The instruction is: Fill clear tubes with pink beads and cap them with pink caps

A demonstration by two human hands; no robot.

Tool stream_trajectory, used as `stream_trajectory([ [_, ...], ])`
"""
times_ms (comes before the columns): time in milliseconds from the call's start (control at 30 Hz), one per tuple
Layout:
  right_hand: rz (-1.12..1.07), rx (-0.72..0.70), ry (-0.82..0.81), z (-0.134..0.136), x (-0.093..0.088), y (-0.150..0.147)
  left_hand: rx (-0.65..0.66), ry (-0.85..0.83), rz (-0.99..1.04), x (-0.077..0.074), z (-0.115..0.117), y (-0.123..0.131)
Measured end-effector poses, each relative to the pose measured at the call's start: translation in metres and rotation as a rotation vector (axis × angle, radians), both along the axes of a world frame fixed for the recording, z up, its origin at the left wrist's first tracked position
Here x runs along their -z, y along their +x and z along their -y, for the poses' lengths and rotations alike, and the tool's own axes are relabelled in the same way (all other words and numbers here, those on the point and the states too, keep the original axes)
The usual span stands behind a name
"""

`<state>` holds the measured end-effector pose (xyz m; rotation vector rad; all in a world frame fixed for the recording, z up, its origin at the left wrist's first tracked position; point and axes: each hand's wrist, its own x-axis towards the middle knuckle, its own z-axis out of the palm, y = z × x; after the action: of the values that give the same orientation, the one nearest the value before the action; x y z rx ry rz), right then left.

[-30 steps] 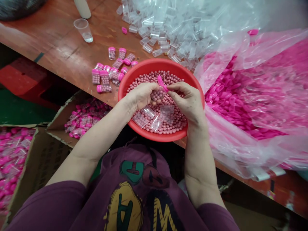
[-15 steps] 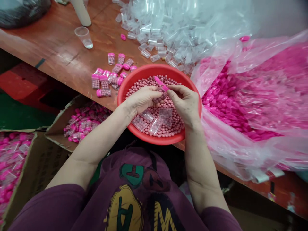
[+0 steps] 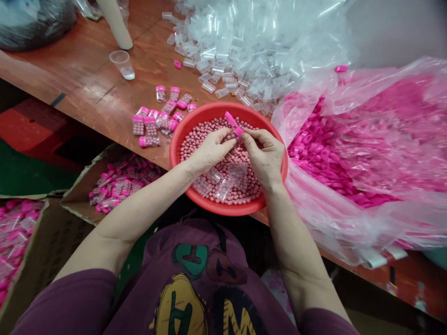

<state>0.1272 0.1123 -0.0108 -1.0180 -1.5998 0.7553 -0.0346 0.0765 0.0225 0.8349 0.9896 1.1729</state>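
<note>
Over a red basin [image 3: 228,213] of pink beads [image 3: 197,139], my two hands meet. My left hand [image 3: 214,148] is closed around a small clear container [image 3: 230,136] with beads in it, partly hidden by the fingers. My right hand [image 3: 265,153] pinches a bright pink cap [image 3: 239,130] at the mouth of that container. The cap's flap [image 3: 230,119] sticks up and to the left. Below the hands, several clear empty containers [image 3: 237,176] lie on the beads.
Filled pink-capped containers [image 3: 151,125] stand and lie left of the basin. Clear containers [image 3: 223,74] are heaped behind it. A plastic bag [image 3: 314,223] of pink caps [image 3: 314,139] lies right. Cardboard boxes [image 3: 75,228] of filled containers sit lower left; a plastic cup [image 3: 122,65] stands farther back.
The view has shifted slightly, so the table appears a little lower. Both hands keep hold of the same container and cap, the cap's flap still standing up.
</note>
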Motion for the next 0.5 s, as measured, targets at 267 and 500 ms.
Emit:
stream_trajectory([
  [267, 0.271, -0.098, 0.357, -0.0014, 0.0017, 0.0018, -0.052, -0.09, 0.157, -0.0001, 0.0002, -0.0047],
  [500, 0.408, -0.172, 0.445, -0.0055, 0.0044, 0.0047, -0.153, -0.065, 0.053, -0.0025, 0.0001, -0.0029],
])
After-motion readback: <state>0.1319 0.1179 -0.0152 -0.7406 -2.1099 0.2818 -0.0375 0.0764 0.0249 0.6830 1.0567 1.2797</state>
